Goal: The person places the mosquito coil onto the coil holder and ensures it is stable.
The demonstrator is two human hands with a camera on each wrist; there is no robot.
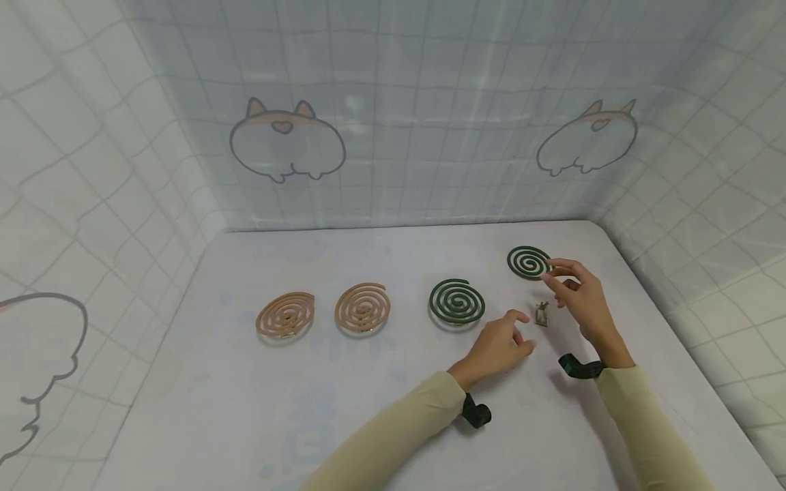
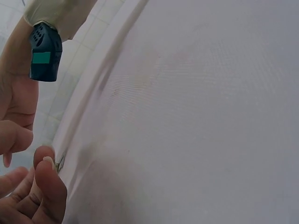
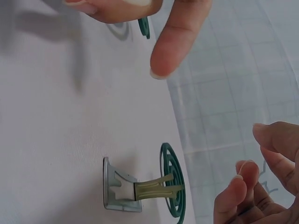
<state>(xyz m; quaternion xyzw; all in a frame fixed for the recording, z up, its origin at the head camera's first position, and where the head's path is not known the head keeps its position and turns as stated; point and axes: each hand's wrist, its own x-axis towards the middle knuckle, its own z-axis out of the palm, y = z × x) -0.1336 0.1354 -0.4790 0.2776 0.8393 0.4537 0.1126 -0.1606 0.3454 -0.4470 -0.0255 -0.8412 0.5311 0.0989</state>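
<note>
Easily toppled, easily snapped

The left hand hangs low over the table, palm side in, thumb and fingers apart, holding nothing. Just beyond is a small silvery metal stand with yellowish prongs; a careless brush could tip it. The right hand arches above, fingertips apart, empty. Behind sits a thin dark-green spiral coil; lifting by one edge might snap it.

Room opened between the right brown coil and the near green coil. At right, the left hand and right hand hemmed in a metal stand, the far green coil beyond.
</note>
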